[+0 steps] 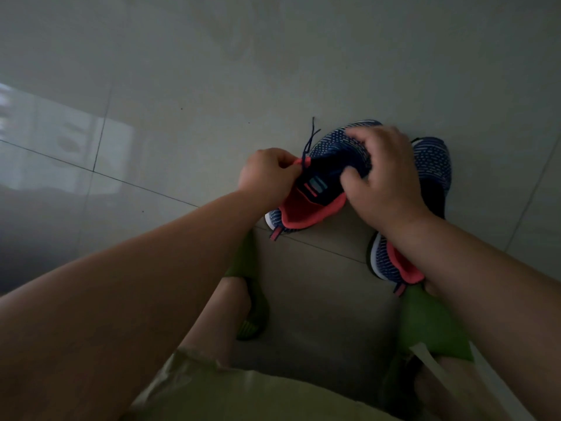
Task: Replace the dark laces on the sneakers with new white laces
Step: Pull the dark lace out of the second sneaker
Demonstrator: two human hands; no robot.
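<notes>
Two navy knit sneakers with coral linings stand side by side on the tiled floor [182, 86], toes pointing far. The left sneaker [328, 165] is being worked on; the right sneaker [434, 165] sits just beside it, partly hidden by the forearm. The left hand [268, 174] pinches the dark lace [308, 141] at the collar's left edge, its loose ends trailing toward the far side. The right hand [379, 171] is curled over the tongue and vamp, gripping the upper to steady it. The lace looks thin, limp and light, so it should slide if pulled close to an eyelet; the knit upper is soft and will buckle unless braced. No white laces are visible.
</notes>
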